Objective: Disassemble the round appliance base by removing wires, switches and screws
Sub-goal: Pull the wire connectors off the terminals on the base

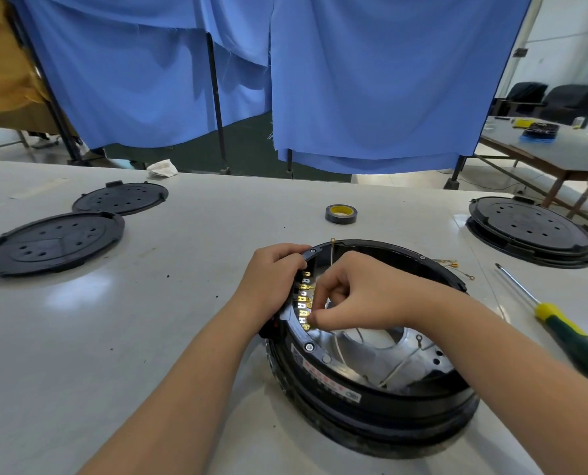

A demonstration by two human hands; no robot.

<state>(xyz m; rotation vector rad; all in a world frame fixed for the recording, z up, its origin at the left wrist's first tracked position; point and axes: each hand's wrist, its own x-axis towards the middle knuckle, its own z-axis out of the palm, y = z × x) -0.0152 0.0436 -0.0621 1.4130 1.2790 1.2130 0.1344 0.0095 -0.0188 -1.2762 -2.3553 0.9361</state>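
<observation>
Two bare hands work at the near-left rim of the round black plastic appliance base [371, 399], which sits open side up on the pale grey worktop [148, 337], just in front of the person, so its wiring can be reached from above. The left hand [272, 279] curls over the rim with its fingers wrapped on the black edge, apparently to steady the base and brace the switch block against pulling. The right hand [357, 296] reaches down inside, its grip closed to a pinch at the lowest of the brass spade terminals [305, 299] lined up on the inner wall; whether it holds a terminal or a wire end I cannot tell. Thin white wires [402, 363] with ring lugs lie loose across the shiny metal floor, likely already freed. A screwdriver with a yellow-and-green handle [570, 337] lies near on the right, handy for the rim screws. A roll of black tape [341, 213] stands beyond the base, two flat black perforated covers [56, 243] lie to the left, and another black round base [530, 231] waits far right.
</observation>
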